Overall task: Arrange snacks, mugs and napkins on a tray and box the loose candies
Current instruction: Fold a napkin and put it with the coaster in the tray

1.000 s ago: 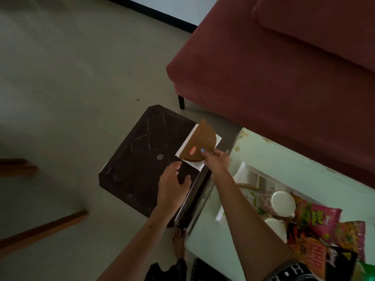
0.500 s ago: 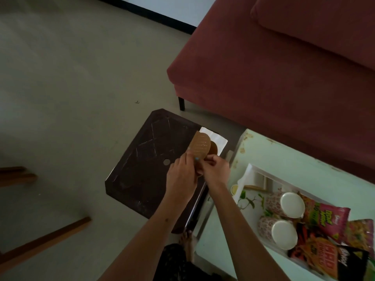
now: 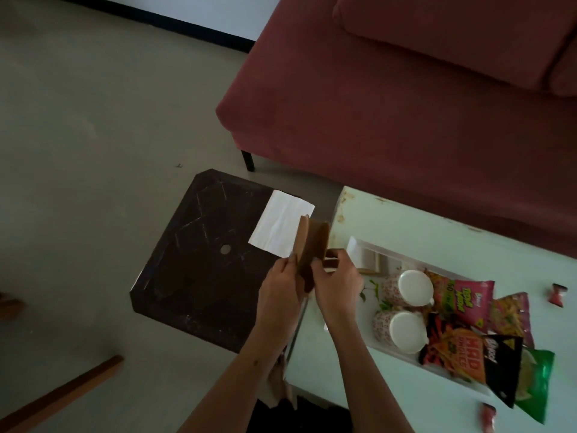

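Both hands hold a brown half-round candy box [image 3: 312, 242] above the gap between the two tables, its two halves spread apart. My left hand [image 3: 281, 285] grips the left half and my right hand [image 3: 337, 282] the right half. A white napkin [image 3: 281, 226] lies flat on the dark side table [image 3: 193, 270]. On the pale green table stands a white tray [image 3: 362, 248] with two mugs [image 3: 406, 289] lying on their sides and several snack bags [image 3: 462, 301]. Loose wrapped candies lie at the far right [image 3: 559, 295] and the near right [image 3: 488, 417].
A dark red sofa [image 3: 406, 104] runs along the back right, close behind the pale green table [image 3: 421, 220]. Bare floor spreads to the left. A wooden bar [image 3: 62, 395] lies at the lower left.
The box was lifted off the napkin and brought toward the green table. My left hand joined the right on it, and its halves have come apart.
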`<action>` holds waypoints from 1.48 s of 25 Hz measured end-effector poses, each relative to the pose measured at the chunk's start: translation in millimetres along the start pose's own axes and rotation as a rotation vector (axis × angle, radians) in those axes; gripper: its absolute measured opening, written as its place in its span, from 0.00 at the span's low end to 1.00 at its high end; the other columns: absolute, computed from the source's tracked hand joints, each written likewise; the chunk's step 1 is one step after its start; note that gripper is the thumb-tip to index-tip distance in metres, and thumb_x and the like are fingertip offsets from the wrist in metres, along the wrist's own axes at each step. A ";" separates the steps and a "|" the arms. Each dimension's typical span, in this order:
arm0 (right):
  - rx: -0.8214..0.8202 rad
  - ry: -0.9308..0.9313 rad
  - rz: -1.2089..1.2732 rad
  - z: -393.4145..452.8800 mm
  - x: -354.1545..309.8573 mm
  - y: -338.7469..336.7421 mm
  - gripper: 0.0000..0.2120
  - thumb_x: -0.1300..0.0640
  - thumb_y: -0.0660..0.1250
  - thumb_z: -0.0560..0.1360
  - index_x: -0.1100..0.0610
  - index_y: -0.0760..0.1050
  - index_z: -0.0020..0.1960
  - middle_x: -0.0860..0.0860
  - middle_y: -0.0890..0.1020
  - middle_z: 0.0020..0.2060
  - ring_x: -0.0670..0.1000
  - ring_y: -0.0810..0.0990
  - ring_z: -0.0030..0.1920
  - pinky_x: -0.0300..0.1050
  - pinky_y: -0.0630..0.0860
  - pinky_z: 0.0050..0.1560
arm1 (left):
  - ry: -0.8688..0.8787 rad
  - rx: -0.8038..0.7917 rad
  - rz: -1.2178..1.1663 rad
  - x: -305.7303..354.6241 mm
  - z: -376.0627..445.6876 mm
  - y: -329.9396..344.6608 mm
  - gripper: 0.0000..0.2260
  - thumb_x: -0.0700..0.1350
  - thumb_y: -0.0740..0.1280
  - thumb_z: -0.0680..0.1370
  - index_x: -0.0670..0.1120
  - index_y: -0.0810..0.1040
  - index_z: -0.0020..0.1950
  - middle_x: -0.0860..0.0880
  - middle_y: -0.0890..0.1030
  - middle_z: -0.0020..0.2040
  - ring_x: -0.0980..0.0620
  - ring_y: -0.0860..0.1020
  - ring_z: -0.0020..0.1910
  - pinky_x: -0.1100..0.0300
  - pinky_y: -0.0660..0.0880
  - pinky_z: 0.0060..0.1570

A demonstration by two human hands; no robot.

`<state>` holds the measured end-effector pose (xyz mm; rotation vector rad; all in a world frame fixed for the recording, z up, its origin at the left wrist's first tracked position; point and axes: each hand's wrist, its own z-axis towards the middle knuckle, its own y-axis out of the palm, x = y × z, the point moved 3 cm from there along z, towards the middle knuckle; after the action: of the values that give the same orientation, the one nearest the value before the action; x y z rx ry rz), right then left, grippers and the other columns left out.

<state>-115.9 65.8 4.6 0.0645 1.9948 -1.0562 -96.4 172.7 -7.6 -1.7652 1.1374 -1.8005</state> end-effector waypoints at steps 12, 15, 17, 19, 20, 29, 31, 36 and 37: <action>-0.056 0.195 -0.198 9.8 126.8 -35.7 0.06 0.62 0.61 0.77 0.62 0.76 0.51 0.59 0.84 0.45 0.59 0.81 0.42 0.44 0.71 0.38 | -0.034 -0.456 -0.119 29.8 -22.0 127.7 0.12 0.48 0.59 0.79 0.44 0.75 0.57 0.42 0.83 0.49 0.45 0.81 0.47 0.59 0.77 0.50; -0.110 0.234 -0.215 17.7 139.8 -32.5 0.05 0.62 0.62 0.76 0.62 0.76 0.49 0.59 0.83 0.42 0.56 0.77 0.37 0.43 0.67 0.35 | -0.149 -0.521 -0.168 25.4 -21.5 147.2 0.12 0.47 0.60 0.79 0.45 0.73 0.60 0.43 0.81 0.54 0.46 0.78 0.54 0.57 0.74 0.56; -0.144 0.240 -0.229 22.6 146.0 -29.5 0.05 0.61 0.62 0.76 0.61 0.76 0.49 0.58 0.83 0.41 0.56 0.78 0.38 0.42 0.68 0.34 | -0.178 -0.521 -0.171 23.1 -18.7 154.4 0.10 0.43 0.61 0.78 0.42 0.74 0.57 0.41 0.81 0.53 0.46 0.78 0.52 0.58 0.74 0.53; -0.156 0.262 -0.225 25.1 151.2 -26.9 0.04 0.61 0.62 0.76 0.59 0.75 0.47 0.56 0.82 0.41 0.51 0.75 0.34 0.40 0.66 0.30 | -0.167 -0.523 -0.108 21.2 -16.6 159.6 0.09 0.40 0.61 0.77 0.39 0.75 0.55 0.38 0.81 0.51 0.41 0.78 0.51 0.52 0.75 0.52; -0.163 0.273 -0.230 25.7 153.2 -25.0 0.03 0.62 0.62 0.76 0.58 0.74 0.46 0.56 0.82 0.41 0.50 0.74 0.33 0.39 0.65 0.29 | -0.173 -0.530 -0.104 20.9 -17.2 160.7 0.09 0.40 0.62 0.77 0.39 0.75 0.55 0.38 0.81 0.51 0.41 0.79 0.52 0.52 0.75 0.53; -0.229 0.301 -0.220 23.3 157.0 -19.0 0.09 0.60 0.57 0.78 0.57 0.76 0.45 0.51 0.81 0.36 0.55 0.80 0.39 0.38 0.70 0.31 | -0.226 -0.545 -0.164 10.0 -19.9 165.9 0.08 0.40 0.63 0.77 0.40 0.77 0.53 0.40 0.82 0.50 0.44 0.81 0.50 0.56 0.77 0.53; -0.175 0.265 -0.301 23.3 147.8 -26.5 0.08 0.63 0.61 0.77 0.60 0.74 0.55 0.56 0.82 0.43 0.57 0.81 0.43 0.42 0.72 0.38 | -0.192 -0.523 -0.143 8.9 -14.6 156.2 0.07 0.38 0.63 0.76 0.38 0.77 0.51 0.40 0.82 0.48 0.43 0.81 0.48 0.55 0.77 0.49; 0.005 0.162 -0.113 27.9 103.1 -28.4 0.13 0.60 0.65 0.74 0.57 0.76 0.58 0.55 0.84 0.48 0.53 0.81 0.46 0.44 0.74 0.49 | -0.213 -0.162 -0.165 -14.3 21.5 88.6 0.09 0.37 0.64 0.75 0.41 0.79 0.53 0.46 0.83 0.43 0.53 0.80 0.39 0.68 0.74 0.39; -0.029 0.153 -0.051 30.1 92.1 -20.8 0.12 0.59 0.67 0.73 0.57 0.77 0.56 0.54 0.85 0.48 0.51 0.81 0.46 0.42 0.73 0.49 | -0.228 -0.044 -0.166 -21.8 31.4 71.3 0.08 0.39 0.64 0.75 0.41 0.79 0.53 0.47 0.83 0.42 0.54 0.79 0.39 0.69 0.72 0.39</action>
<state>-162.7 2.0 -55.0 0.0812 2.1593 -1.0824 -82.4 137.0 -78.8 -2.0828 0.9722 -1.6204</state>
